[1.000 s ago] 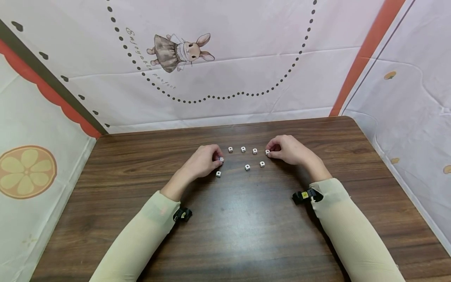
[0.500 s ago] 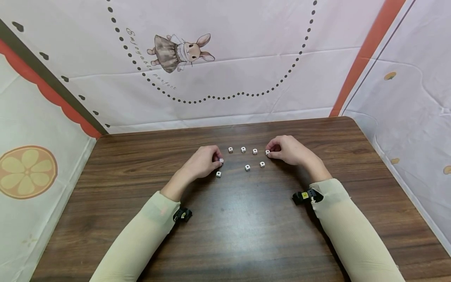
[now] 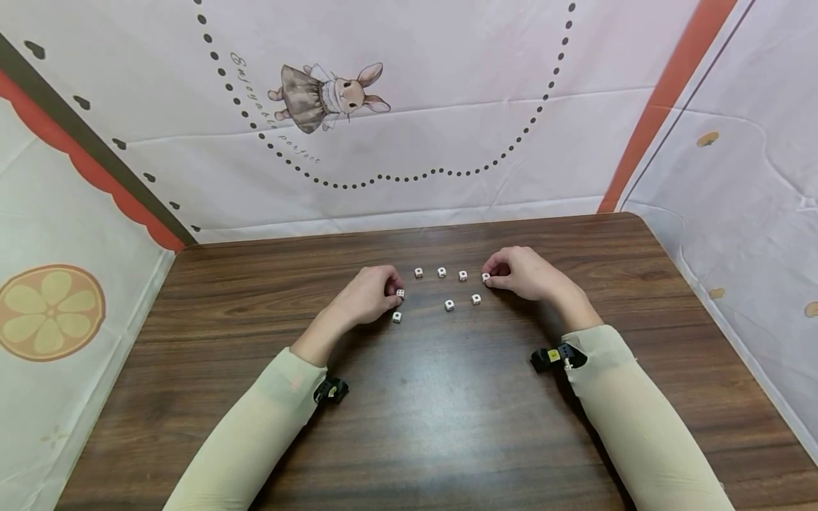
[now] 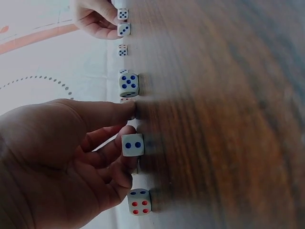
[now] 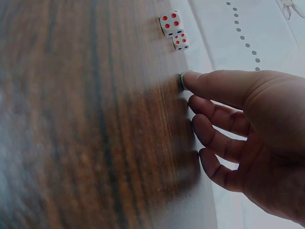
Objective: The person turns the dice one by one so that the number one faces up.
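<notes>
My left hand point(image 3: 371, 294) pinches a white die point(image 3: 400, 293) between thumb and fingers, down at the wooden table. Just in front of it lies another die point(image 3: 397, 317). In the left wrist view, the thumb mostly hides the pinched die, and a die with two blue dots point(image 4: 132, 145) sits close to the fingers. My right hand point(image 3: 525, 272) holds a die point(image 3: 486, 277) at the right end of the back row. Only a sliver of that die point(image 5: 183, 82) shows past the thumb in the right wrist view.
Between the hands, three dice stand in the back row, among them a middle die point(image 3: 442, 272). Two more lie nearer, a left one point(image 3: 449, 305) and a right one point(image 3: 476, 299). A printed cloth point(image 3: 447, 128) hangs behind the table's point(image 3: 434, 426) far edge.
My left hand has drawn its die slightly toward me, and the die now shows a dotted white face instead of a bluish side. The right hand stays in place.
</notes>
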A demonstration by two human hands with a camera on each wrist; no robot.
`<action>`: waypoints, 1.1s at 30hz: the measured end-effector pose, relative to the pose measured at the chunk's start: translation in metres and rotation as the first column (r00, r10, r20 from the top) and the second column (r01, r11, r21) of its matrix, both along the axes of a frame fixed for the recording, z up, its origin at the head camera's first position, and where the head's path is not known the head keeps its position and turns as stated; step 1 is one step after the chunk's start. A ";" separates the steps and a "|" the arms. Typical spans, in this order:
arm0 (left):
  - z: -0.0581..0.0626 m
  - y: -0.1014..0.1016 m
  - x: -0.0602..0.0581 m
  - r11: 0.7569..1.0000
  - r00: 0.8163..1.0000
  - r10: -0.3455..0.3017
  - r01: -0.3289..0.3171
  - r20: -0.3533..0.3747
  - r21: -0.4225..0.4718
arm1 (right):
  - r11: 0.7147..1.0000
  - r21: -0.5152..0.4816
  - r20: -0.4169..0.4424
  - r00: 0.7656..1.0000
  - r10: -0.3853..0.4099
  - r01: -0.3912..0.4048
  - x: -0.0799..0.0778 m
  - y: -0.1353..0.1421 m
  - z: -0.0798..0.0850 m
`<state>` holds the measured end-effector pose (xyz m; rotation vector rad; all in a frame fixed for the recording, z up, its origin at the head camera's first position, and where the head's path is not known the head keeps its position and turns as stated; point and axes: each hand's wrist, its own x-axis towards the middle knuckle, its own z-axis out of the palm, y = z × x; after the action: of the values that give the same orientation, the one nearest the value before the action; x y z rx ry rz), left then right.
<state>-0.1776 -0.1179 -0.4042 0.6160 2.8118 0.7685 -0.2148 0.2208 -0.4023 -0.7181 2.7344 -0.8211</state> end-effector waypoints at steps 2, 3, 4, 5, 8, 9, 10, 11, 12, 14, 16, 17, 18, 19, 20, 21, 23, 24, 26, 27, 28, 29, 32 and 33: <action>0.000 0.000 0.000 1.000 1.000 -0.009 0.009 -0.009 -0.003 | 1.000 -0.002 0.001 1.000 -0.002 0.002 0.000 0.000 0.000; 0.000 0.000 0.000 1.000 1.000 -0.014 0.014 -0.014 -0.005 | 1.000 -0.003 0.001 1.000 -0.002 0.002 0.000 0.000 0.000; 0.000 0.001 0.000 1.000 1.000 -0.019 0.019 -0.020 -0.008 | 1.000 -0.003 0.001 1.000 -0.002 0.002 0.000 0.000 0.000; 0.000 0.001 -0.001 1.000 0.999 -0.025 0.025 -0.026 -0.010 | 1.000 -0.003 -0.001 1.000 -0.002 0.002 0.001 0.000 0.000; 0.000 0.002 -0.001 0.999 0.999 -0.038 0.037 -0.038 -0.015 | 1.000 -0.003 -0.003 1.000 -0.001 0.001 0.001 0.001 0.000; 0.000 0.003 -0.001 0.999 0.998 -0.040 0.040 -0.040 -0.016 | 1.000 -0.002 -0.003 1.000 -0.002 0.002 0.001 0.001 0.000; 0.000 0.003 0.000 0.999 0.998 -0.042 0.041 -0.041 -0.016 | 1.000 -0.001 -0.002 1.000 -0.002 0.002 0.001 0.000 0.000; 0.000 0.003 0.000 0.999 0.998 -0.044 0.043 -0.041 -0.016 | 1.000 0.000 -0.002 1.000 -0.001 0.001 0.001 0.000 0.000; 0.001 0.004 0.000 0.999 0.998 -0.044 0.044 -0.041 -0.017 | 1.000 0.001 -0.002 1.000 -0.002 0.002 0.001 0.000 0.000; 0.001 0.004 0.001 0.999 0.998 -0.045 0.044 -0.043 -0.014 | 1.000 0.003 -0.003 1.000 0.000 0.000 0.002 0.000 0.000; 0.001 0.004 0.001 0.999 0.998 -0.041 0.041 -0.046 -0.008 | 1.000 0.003 -0.006 1.000 0.002 -0.002 0.002 0.000 0.000; 0.001 0.003 0.001 0.999 0.998 -0.039 0.039 -0.049 -0.005 | 1.000 0.002 -0.009 1.000 0.003 -0.003 0.002 0.000 0.000; 0.001 0.003 0.001 0.999 0.998 -0.036 0.036 -0.050 -0.001 | 1.000 0.002 -0.011 1.000 0.004 -0.004 0.002 0.000 0.000; 0.001 0.003 0.001 0.999 0.998 -0.032 0.032 -0.051 0.004 | 1.000 0.001 -0.013 1.000 0.005 -0.005 0.002 0.000 0.000; 0.001 0.003 0.002 1.000 0.998 -0.030 0.030 -0.052 0.009 | 1.000 0.001 -0.014 1.000 0.006 -0.006 0.002 0.000 0.000; 0.001 0.003 0.002 1.000 0.998 -0.025 0.026 -0.051 0.012 | 1.000 0.000 -0.014 1.000 0.006 -0.006 0.002 0.000 0.000; 0.000 0.003 0.002 1.000 0.999 -0.016 0.017 -0.049 0.017 | 1.000 0.000 -0.011 1.000 0.006 -0.006 0.002 -0.001 0.001; 0.000 0.003 0.002 1.000 0.999 -0.011 0.012 -0.047 0.020 | 1.000 0.000 -0.010 1.000 0.006 -0.006 0.002 -0.001 0.001; -0.001 0.003 0.001 1.000 0.999 -0.005 0.006 -0.046 0.028 | 1.000 0.001 -0.007 1.000 0.005 -0.005 0.002 -0.001 0.001; -0.001 0.003 0.001 1.000 0.999 0.000 0.002 -0.045 0.030 | 1.000 0.002 -0.006 1.000 0.004 -0.004 0.002 0.000 0.001; -0.002 0.003 0.001 0.999 0.999 0.001 0.001 -0.045 0.034 | 1.000 0.003 -0.006 1.000 0.004 -0.004 0.002 0.000 0.001; -0.002 0.002 0.000 0.999 0.999 0.001 0.001 -0.045 0.039 | 1.000 0.004 -0.007 1.000 0.004 -0.004 0.001 0.000 0.001; -0.001 0.002 0.000 0.999 0.999 0.000 0.003 -0.050 0.048 | 1.000 0.005 -0.008 1.000 0.003 -0.003 0.002 0.000 0.001; 0.000 0.002 0.000 0.999 0.999 -0.001 0.004 -0.052 0.051 | 1.000 0.004 -0.007 1.000 0.002 -0.002 0.002 -0.001 0.001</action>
<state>-0.1774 -0.1158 -0.4047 0.6570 2.8459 0.8375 -0.2131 0.2202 -0.4012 -0.7245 2.7400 -0.8138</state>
